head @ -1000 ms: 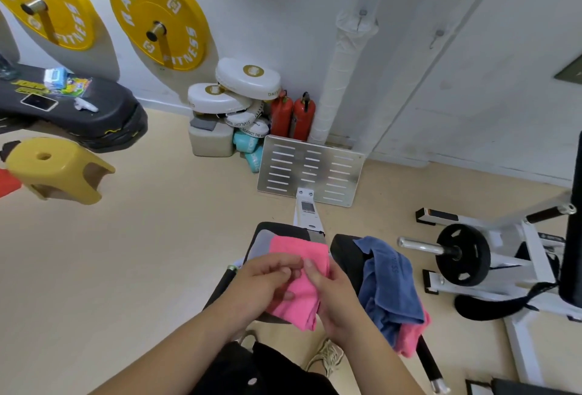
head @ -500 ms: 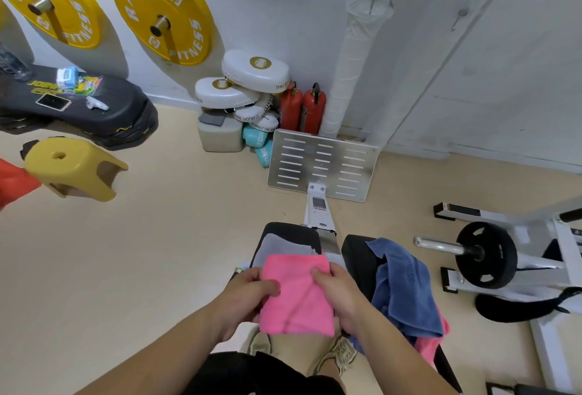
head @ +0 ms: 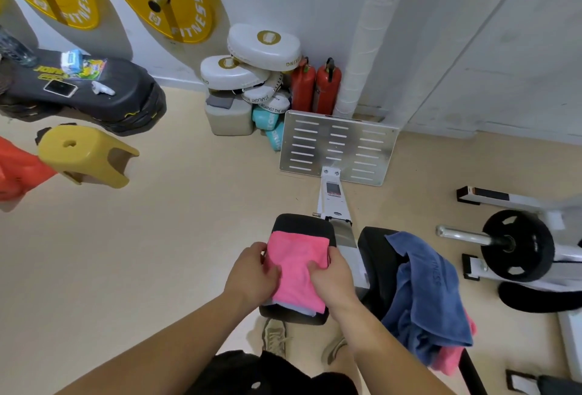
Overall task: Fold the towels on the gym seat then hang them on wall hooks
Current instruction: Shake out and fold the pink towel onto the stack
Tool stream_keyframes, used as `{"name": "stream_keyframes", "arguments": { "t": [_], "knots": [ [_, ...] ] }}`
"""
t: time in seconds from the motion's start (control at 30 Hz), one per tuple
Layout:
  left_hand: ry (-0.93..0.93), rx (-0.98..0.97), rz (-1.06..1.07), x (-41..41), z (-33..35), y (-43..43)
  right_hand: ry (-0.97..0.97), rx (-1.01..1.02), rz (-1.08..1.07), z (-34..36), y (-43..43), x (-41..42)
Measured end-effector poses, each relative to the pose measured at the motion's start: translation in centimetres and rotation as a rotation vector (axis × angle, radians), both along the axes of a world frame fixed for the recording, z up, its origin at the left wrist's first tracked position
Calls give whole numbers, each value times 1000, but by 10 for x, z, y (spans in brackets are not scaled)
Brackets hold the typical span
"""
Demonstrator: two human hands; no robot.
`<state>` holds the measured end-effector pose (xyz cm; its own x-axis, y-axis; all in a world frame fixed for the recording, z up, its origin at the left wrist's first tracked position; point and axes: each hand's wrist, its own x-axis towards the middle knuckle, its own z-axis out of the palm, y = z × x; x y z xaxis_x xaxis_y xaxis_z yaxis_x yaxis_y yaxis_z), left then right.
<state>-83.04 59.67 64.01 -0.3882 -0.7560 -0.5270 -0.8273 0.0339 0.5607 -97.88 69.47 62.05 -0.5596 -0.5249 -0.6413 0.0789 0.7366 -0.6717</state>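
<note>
A folded pink towel (head: 297, 264) lies on the left black seat pad (head: 302, 223) of the gym machine, on top of a pale folded towel whose edge shows beneath it. My left hand (head: 253, 272) grips the pink towel's left edge. My right hand (head: 330, 275) grips its right side, fingers curled into the cloth. On the right black seat pad (head: 376, 256) a crumpled blue towel (head: 430, 294) hangs over the edge, and another pink towel (head: 452, 357) sticks out below it. No wall hooks are in view.
A slotted metal footplate (head: 340, 146) stands ahead, with white pads (head: 263, 45) and two red extinguishers (head: 316, 86) by the wall. A yellow stool (head: 83, 155) lies tipped on the left. A barbell with a black plate (head: 516, 245) is on the right. My shoes (head: 275, 336) are under the seat.
Both hands brought the pink towel from a raised, half-folded state down flat onto the left seat pad. The camera tilted downward and closer.
</note>
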Motion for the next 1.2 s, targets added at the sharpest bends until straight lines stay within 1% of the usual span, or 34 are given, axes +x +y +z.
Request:
{"name": "stream_keyframes", "arguments": {
  "t": [0.07,0.13,0.17,0.2,0.23,0.27,0.33,0.37,0.4,0.43,0.53,0.6,0.67,0.7,0.73,0.8,0.83,0.87,0.93,1.0,1.07,1.13,1.2],
  "knots": [
    [12,-44,-99,11,-2,2,32,18,21,-3,1,3],
    [58,-188,-235,27,-2,6,88,31,26,-4,4,4],
    [82,-291,-334,33,-3,7,167,50,38,-4,5,5],
    [112,-386,-443,39,-6,8,295,71,89,-5,6,6],
    [142,-463,-543,43,-10,10,456,69,195,-5,7,7],
    [156,-507,-611,45,-15,12,618,26,340,-6,6,10],
    [128,-475,-626,46,-22,12,875,-113,629,-10,4,15],
    [106,-416,-604,46,-25,12,947,-161,741,-13,4,18],
    [87,-357,-592,48,-29,11,963,-168,810,-13,5,21],
    [73,-327,-599,50,-31,10,946,-126,845,-13,8,22],
    [21,-295,-643,59,-40,6,856,62,877,-9,17,16],
    [13,-283,-690,63,-43,5,732,173,904,-5,20,11],
    [16,-192,-713,65,-37,6,679,242,953,0,21,9],
    [33,-144,-691,65,-32,6,673,256,961,2,21,8],
    [58,-104,-629,67,-26,6,668,262,961,3,21,8],
    [103,-80,-419,72,-17,6,661,257,955,6,18,10],
    [108,-128,-340,73,-14,5,665,252,952,7,17,11],
    [100,-202,-311,72,-13,5,674,252,949,6,16,13],
    [111,-304,-352,68,-12,5,696,247,942,5,15,16],
    [91,-275,-458,59,-10,6,693,246,941,3,16,17],
    [-17,-208,-549,54,-14,9,657,234,931,2,19,14],
    [-74,-192,-545,52,-16,9,638,215,910,1,23,9],
    [-79,-223,-519,46,-18,10,725,183,869,0,31,6]
  ]
}}
